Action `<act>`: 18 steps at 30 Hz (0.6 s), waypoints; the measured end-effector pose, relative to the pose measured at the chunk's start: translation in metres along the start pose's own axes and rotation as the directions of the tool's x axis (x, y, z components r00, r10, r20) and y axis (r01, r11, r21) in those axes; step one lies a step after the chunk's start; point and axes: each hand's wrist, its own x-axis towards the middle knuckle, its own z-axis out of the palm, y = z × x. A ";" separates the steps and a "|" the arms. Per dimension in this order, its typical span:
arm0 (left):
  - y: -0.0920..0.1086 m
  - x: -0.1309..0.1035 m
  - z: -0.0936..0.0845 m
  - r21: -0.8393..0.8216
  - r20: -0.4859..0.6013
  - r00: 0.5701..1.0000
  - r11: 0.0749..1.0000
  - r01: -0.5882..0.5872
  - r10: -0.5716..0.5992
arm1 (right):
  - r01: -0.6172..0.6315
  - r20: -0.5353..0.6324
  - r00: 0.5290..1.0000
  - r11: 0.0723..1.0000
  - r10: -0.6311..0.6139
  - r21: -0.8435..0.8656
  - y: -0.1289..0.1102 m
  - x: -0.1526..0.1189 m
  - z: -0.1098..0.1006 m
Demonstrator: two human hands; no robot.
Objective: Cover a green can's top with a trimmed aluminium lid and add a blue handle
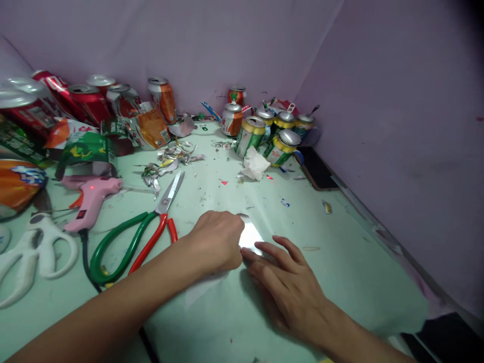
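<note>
A shiny silver metal sheet (pixel 250 233), thin and flat-looking, lies on the table between my two hands. My left hand (pixel 217 239) is closed in a fist over the sheet's left side; what is inside its fingers is hidden. From the right, my right hand (pixel 289 285) rests with fingers stretched out, the fingertips touching the sheet's near right edge. Beneath my left wrist, a pale, flat piece (pixel 204 290) shows in part. Large scissors (pixel 141 242) with green and red handles lie partly open, left of my left hand.
A pink glue gun (pixel 93 199) with a black cord and white-handled scissors (pixel 40 249) lie at left. Cut drink cans (pixel 88 106) and metal scraps (pixel 172 159) are behind them. Several more cans (pixel 249 136), crumpled tissue (pixel 255 164) and a phone (pixel 317 169) lie toward the back right.
</note>
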 end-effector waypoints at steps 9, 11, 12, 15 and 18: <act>-0.003 0.002 -0.001 -0.035 -0.025 0.999 0.999 -0.021 0.020 | 0.008 -0.070 0.997 0.999 -0.011 -0.049 -0.007 -0.002 0.007; -0.005 0.001 0.002 -0.048 -0.043 0.999 0.998 -0.027 0.025 | 0.003 -0.042 0.999 1.000 -0.004 -0.019 -0.010 -0.001 0.006; -0.006 0.000 0.004 -0.056 -0.057 0.998 0.998 -0.030 0.027 | 0.010 -0.029 1.000 1.000 -0.010 0.002 -0.011 0.000 0.005; -0.009 -0.003 0.013 -0.091 -0.116 0.993 0.995 -0.043 0.032 | 0.020 -0.003 1.000 0.999 -0.020 0.050 -0.013 0.000 0.002; -0.012 -0.006 0.023 -0.135 -0.196 0.980 0.989 -0.063 0.036 | -0.006 0.007 1.000 0.997 0.005 0.082 -0.011 0.000 0.000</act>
